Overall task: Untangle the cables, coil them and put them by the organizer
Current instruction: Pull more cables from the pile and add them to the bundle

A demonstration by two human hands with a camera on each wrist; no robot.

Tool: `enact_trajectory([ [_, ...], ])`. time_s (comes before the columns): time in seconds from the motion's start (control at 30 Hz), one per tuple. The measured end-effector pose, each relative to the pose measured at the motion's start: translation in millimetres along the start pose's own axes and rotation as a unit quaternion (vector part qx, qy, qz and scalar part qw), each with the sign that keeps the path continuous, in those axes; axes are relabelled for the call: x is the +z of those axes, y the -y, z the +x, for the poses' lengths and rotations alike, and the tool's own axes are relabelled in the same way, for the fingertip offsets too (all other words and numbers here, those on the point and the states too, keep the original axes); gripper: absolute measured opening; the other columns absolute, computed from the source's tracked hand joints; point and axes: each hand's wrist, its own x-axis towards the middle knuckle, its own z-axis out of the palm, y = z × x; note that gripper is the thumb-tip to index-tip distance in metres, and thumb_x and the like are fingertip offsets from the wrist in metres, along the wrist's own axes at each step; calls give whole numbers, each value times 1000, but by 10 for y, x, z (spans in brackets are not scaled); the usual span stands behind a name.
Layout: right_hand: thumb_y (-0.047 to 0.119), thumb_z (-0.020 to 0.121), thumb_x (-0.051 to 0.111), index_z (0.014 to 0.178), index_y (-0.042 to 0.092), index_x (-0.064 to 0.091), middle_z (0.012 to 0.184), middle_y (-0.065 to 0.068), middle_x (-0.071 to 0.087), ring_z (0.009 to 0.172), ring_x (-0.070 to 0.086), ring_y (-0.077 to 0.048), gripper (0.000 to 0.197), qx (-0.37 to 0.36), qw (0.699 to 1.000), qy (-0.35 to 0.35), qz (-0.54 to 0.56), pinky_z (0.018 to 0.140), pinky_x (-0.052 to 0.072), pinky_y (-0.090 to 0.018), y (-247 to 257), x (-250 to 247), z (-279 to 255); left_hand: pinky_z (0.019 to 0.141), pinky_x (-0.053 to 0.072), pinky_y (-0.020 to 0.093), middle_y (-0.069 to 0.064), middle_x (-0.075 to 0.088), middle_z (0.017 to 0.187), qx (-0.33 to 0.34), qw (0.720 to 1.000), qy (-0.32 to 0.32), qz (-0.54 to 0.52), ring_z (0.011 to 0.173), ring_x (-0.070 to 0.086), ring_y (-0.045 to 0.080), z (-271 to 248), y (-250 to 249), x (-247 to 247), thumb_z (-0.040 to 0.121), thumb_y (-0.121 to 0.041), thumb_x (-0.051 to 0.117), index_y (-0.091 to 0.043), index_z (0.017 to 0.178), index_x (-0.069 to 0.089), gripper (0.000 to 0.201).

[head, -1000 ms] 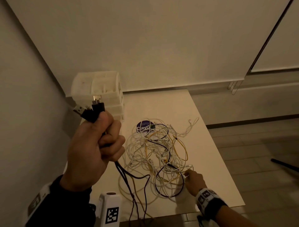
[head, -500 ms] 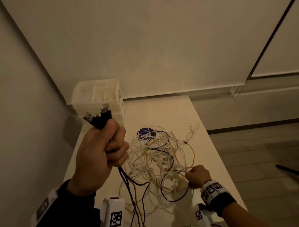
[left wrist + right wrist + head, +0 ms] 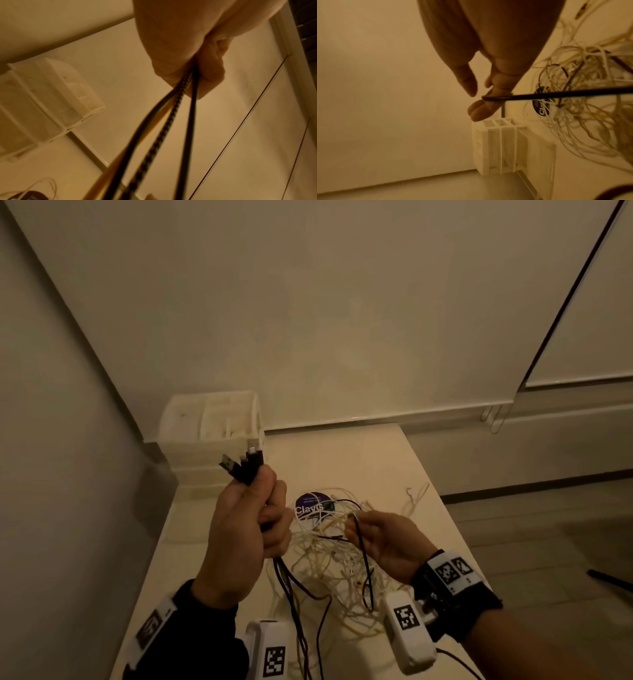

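Note:
My left hand (image 3: 263,508) is raised over the white table (image 3: 376,460) and grips a bundle of black cables (image 3: 291,587), its USB plugs (image 3: 245,465) sticking out above the fist. In the left wrist view the fist (image 3: 188,54) is closed round the dark strands (image 3: 171,108). My right hand (image 3: 356,525) is palm up above the tangle of white, yellow and black cables (image 3: 329,559). One black cable (image 3: 556,94) lies hooked over its extended fingers (image 3: 481,109), the thumb apart. The white organizer (image 3: 209,433) stands at the table's far left corner.
A purple round disc (image 3: 310,503) lies under the far side of the tangle. Walls close in behind and on the left. The table's right edge (image 3: 445,508) drops to a tiled floor. White wrist cameras (image 3: 409,631) hang below both arms.
My right hand has left the white strands at the tangle's near edge, risen and turned palm up with a black cable across its fingers. The left hand keeps its grip on the bundle.

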Motion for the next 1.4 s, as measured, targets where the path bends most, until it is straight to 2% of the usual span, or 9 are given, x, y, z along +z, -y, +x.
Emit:
enact_trajectory([
  [0.27, -6, 86, 53, 116, 1, 61, 99, -19, 69, 65, 60, -22, 32, -194, 956, 181, -126, 57, 49, -28, -28, 445, -356, 39, 20, 19, -2, 27, 54, -31, 995, -35, 92, 40, 19, 11, 125, 224, -75, 91, -35, 54, -15, 71, 42, 31],
  [0.43, -6, 88, 59, 105, 4, 71, 89, -19, 70, 65, 64, -25, 23, -350, 889, 135, -261, 63, 52, -32, -204, 638, -482, 49, 47, 26, -8, 55, 57, 28, 985, -26, 169, 49, 55, 10, 155, 321, 70, 93, -33, 55, -9, 88, 55, 24],
  [0.57, -2, 87, 63, 100, 7, 65, 87, -9, 69, 63, 67, -22, 16, -391, 863, 108, -302, 60, 54, -31, -284, 687, -513, 49, 44, 25, -11, 55, 54, 44, 974, -36, 218, 48, 53, 8, 185, 415, 68, 98, -36, 42, -19, 82, 54, 26],
  [0.7, 8, 87, 66, 89, 14, 42, 82, -1, 60, 57, 58, -23, 25, -355, 860, 82, -358, 55, 51, -31, -488, 552, -381, 48, 34, 28, -5, 44, 56, 87, 966, -105, 221, 49, 41, 13, 293, 347, 1, 100, -39, 36, -15, 69, 49, 41],
  [0.9, 34, 99, 43, 89, 21, 60, 63, 6, 56, 57, 50, -5, 24, -295, 789, 130, -523, 60, 40, -16, -884, -186, 22, 49, 47, 33, -4, 36, 59, 132, 984, -117, 21, 50, 44, 15, 378, 21, -200, 101, -37, 35, -17, 71, 46, 38],
  [1.1, 50, 94, 31, 79, 21, 59, 65, 4, 52, 62, 49, -4, 43, -206, 744, 56, -632, 63, 39, -21, -784, -634, 385, 39, 18, 18, -8, 30, 55, 199, 975, -103, -8, 41, 21, 6, 278, -468, -377, 97, -36, 37, -21, 68, 47, 35],
  [1.2, 35, 98, 46, 69, 19, 61, 64, -5, 56, 59, 51, -5, 36, -240, 760, 22, -604, 64, 41, -23, -633, -595, 486, 39, 31, 24, -7, 42, 54, 146, 977, -15, 155, 42, 36, 9, 164, -372, -250, 89, -35, 57, -19, 76, 61, 21],
  [1.27, 29, 96, 53, 64, 19, 64, 64, -10, 58, 54, 49, -7, 35, -266, 770, 35, -579, 63, 42, -29, -462, -418, 466, 48, 37, 19, -13, 49, 52, 117, 936, 38, 330, 46, 42, 0, 127, -124, -142, 83, -30, 70, -24, 83, 66, 7],
  [1.4, 19, 93, 59, 65, 8, 68, 63, -4, 64, 60, 57, -14, 31, -321, 798, 117, -497, 63, 46, -27, -89, 21, 260, 56, 36, 9, -27, 58, 60, 66, 898, 13, 436, 57, 53, -5, 226, 382, -106, 88, -24, 67, -28, 94, 70, 8],
])
